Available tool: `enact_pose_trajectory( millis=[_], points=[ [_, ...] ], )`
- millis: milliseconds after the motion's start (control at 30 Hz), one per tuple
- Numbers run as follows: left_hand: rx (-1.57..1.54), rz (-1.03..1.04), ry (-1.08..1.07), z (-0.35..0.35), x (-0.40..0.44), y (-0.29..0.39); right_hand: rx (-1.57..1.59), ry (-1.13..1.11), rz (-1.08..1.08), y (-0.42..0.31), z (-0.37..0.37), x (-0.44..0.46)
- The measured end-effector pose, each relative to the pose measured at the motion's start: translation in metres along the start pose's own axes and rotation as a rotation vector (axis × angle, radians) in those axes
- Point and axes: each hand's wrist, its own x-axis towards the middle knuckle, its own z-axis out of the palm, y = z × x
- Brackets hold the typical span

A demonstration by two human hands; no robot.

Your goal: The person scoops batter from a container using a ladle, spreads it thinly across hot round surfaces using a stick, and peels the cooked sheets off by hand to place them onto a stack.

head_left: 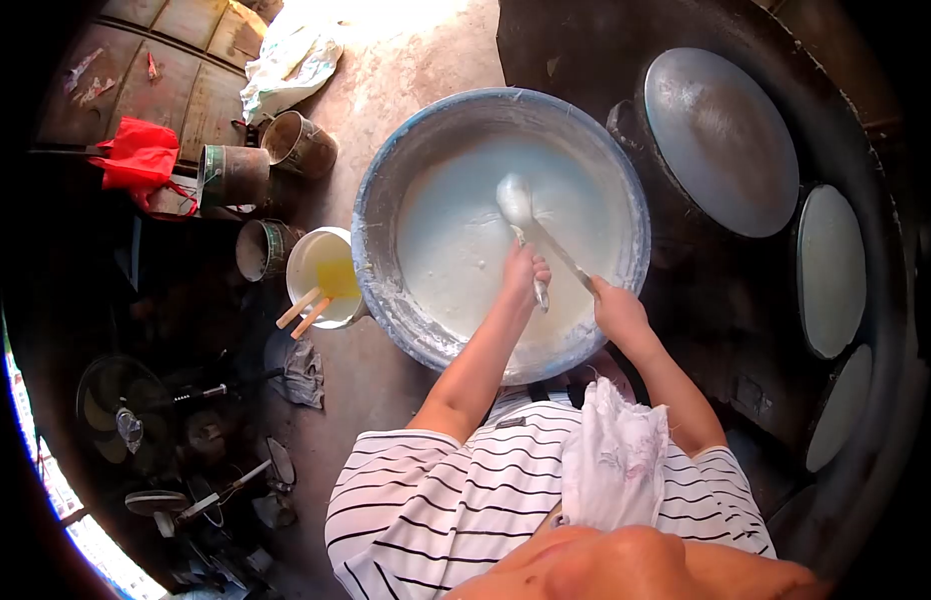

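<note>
Right in the middle, a rounded, white-coated head (515, 198) sits over the pale liquid (451, 275) in a broad tub (379, 215), and two utensils converge just beside it. The left hand (527, 268) has its grip wrapped around a short handle (542, 295), its lower end poking out beneath the fist; the right hand (618, 310) has its grip closed on a long, flat stick (563, 255) slanting up and leftward over the liquid. Which of the two carries that rounded head, I can't tell! White residue cakes the tub's inner wall. Just left of the tub, on the floor (391, 370), a white bucket (304, 262) holds something yellow (336, 278), with two wooden handles (311, 316) jutting over its edge. Beyond it come three worn pails (234, 178), and further left, a bright red bag (138, 155). Across to the right, a big round disc (721, 140) lies near the tub, with smaller pale discs (833, 270) further out. Closest of all, a frayed cloth (616, 460) hangs down over the person's striped shirt (416, 510).
</note>
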Motion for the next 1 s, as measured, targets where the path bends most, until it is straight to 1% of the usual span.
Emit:
enact_pose_trajectory(
  millis=[33,67,100,133,167,200,233,267,300,333,400,433,467,500,567,633,667,700,767,800,833,867,900,933,967,1000],
  points=[
    [-0.083,-0.011,0.013,0.009,-0.006,-0.009,0.109,0.004,-0.041,0.001,0.002,-0.008],
    [-0.118,0.051,0.021,0.018,-0.013,-0.021,0.218,0.019,-0.073,0.006,0.004,-0.016],
    [-0.24,-0.03,-0.053,0.026,-0.021,-0.03,0.321,0.039,-0.099,0.014,0.002,-0.025],
    [-0.369,-0.109,-0.122,0.032,-0.032,-0.036,0.444,0.013,-0.106,0.012,-0.012,-0.037],
    [-0.5,-0.176,-0.189,0.037,-0.043,-0.037,0.58,-0.104,-0.008,0.009,-0.031,-0.05],
    [-0.563,-0.283,-0.304,0.045,-0.063,-0.034,0.702,-0.202,0.071,0.004,-0.052,-0.062],
    [-0.599,-0.293,-0.394,0.058,-0.083,-0.029,0.811,-0.301,0.134,0.003,-0.071,-0.068],
    [-0.646,-0.295,-0.492,0.072,-0.106,-0.029,0.905,-0.328,0.102,0.008,-0.081,-0.076],
    [-0.624,-0.255,-0.603,0.094,-0.12,-0.023,0.989,-0.344,0.042,0.012,-0.096,-0.073],
    [-0.59,-0.214,-0.684,0.108,-0.145,-0.015,1.093,-0.405,0.009,0.011,-0.11,-0.076],
    [-0.45,-0.132,-0.765,0.121,-0.201,0.003,1.252,-0.437,-0.115,-0.005,-0.141,-0.09],
    [-0.398,-0.099,-0.839,0.138,-0.223,0.014,1.314,-0.446,-0.169,-0.016,-0.16,-0.095],
    [-0.347,-0.06,-0.912,0.153,-0.244,0.026,1.306,-0.405,-0.227,-0.03,-0.18,-0.1],
    [-0.309,-0.064,-1.023,0.168,-0.259,0.038,1.296,-0.365,-0.29,-0.046,-0.198,-0.104],
    [-0.202,-0.099,-1.24,0.194,-0.286,0.062,1.362,-0.26,-0.333,-0.077,-0.23,-0.112],
    [-0.215,-0.086,-1.358,0.223,-0.31,0.082,1.336,-0.209,-0.53,-0.103,-0.253,-0.114],
    [-0.21,-0.054,-1.42,0.236,-0.32,0.09,1.339,-0.141,-0.572,-0.118,-0.262,-0.117],
    [-0.243,-0.043,-1.452,0.248,-0.328,0.098,1.38,-0.125,-0.626,-0.128,-0.267,-0.112],
    [-0.176,-0.129,-1.644,0.256,-0.324,0.118,1.369,-0.025,-0.725,-0.143,-0.268,-0.103],
    [-0.172,-0.048,-1.611,0.252,-0.32,0.121,1.311,0.021,-0.79,-0.14,-0.261,-0.095],
    [-0.181,0.03,-1.559,0.236,-0.311,0.118,1.329,0.009,-0.807,-0.128,-0.243,-0.081],
    [-0.201,0.073,-1.433,0.21,-0.297,0.111,1.32,-0.117,-0.851,-0.108,-0.217,-0.065],
    [-0.244,0.026,-1.287,0.181,-0.279,0.103,1.331,-0.18,-0.747,-0.088,-0.186,-0.055],
    [-0.289,-0.012,-1.139,0.152,-0.261,0.095,1.379,-0.264,-0.571,-0.069,-0.159,-0.051],
    [-0.345,-0.137,-0.97,0.126,-0.246,0.092,1.388,-0.344,-0.323,-0.059,-0.149,-0.058],
    [-0.465,-0.292,-0.887,0.111,-0.235,0.094,1.334,-0.308,-0.222,-0.054,-0.146,-0.061]
  ],
)
